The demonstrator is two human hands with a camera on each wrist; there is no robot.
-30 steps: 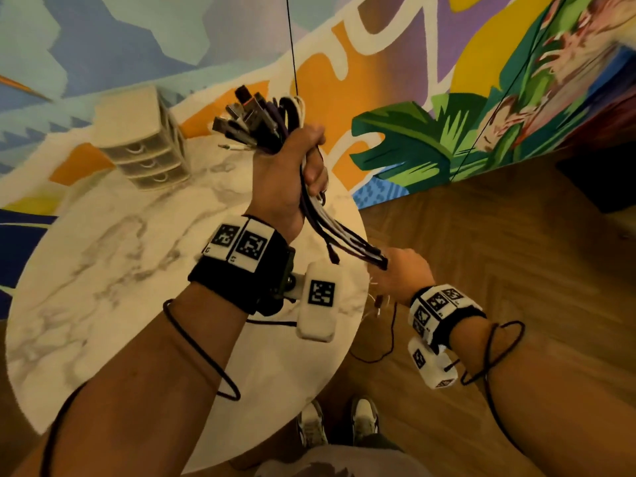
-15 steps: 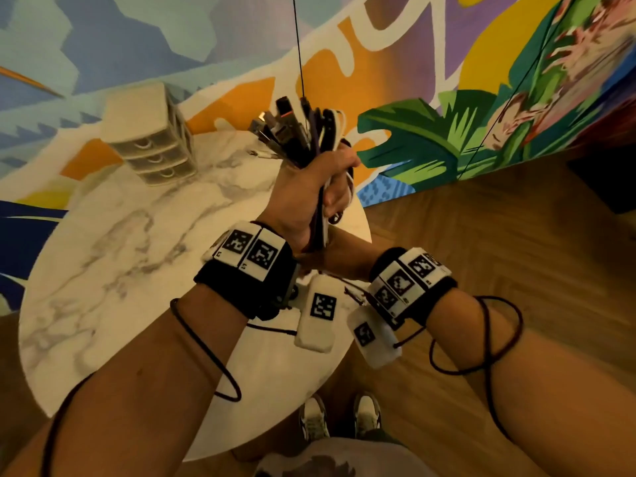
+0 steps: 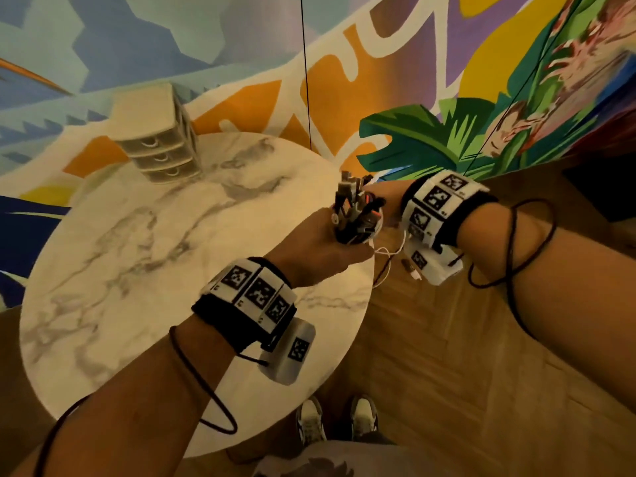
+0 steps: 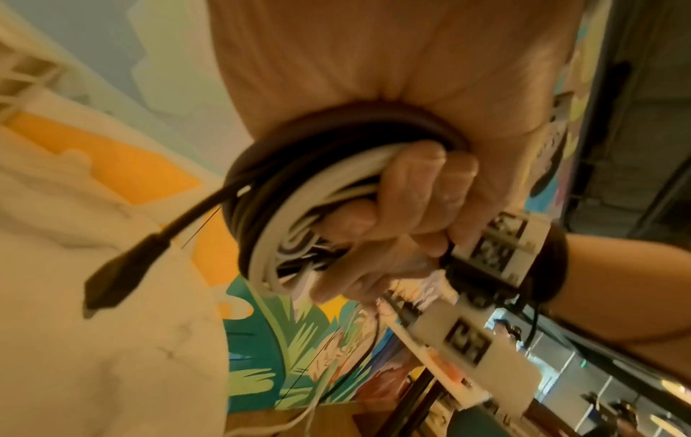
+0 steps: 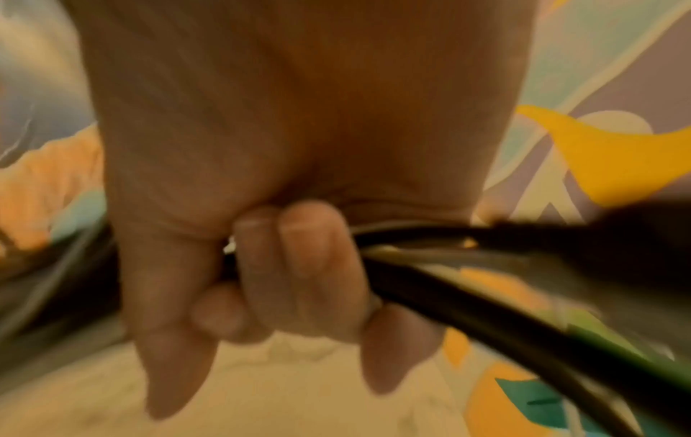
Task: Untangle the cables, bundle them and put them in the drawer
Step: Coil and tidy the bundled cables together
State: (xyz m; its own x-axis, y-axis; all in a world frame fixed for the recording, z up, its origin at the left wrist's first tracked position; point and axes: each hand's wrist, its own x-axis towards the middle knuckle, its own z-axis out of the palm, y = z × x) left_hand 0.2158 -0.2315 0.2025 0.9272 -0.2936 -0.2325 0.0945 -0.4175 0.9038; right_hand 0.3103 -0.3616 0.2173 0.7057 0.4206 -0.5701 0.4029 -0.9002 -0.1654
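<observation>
Both hands are gripping the cables (image 3: 356, 218): left hand (image 3: 320, 249) clutching black and white coils with plugs sticking up, right hand (image 5: 295, 266) clenching dark strands beside it, now lowered to the marble table (image 3: 137, 270) edge.

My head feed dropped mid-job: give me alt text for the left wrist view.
The left hand grips a coil of black and white cables, one black plug sticking out toward the table. The right wrist's marker band sits just behind, against a painted wall.
</observation>
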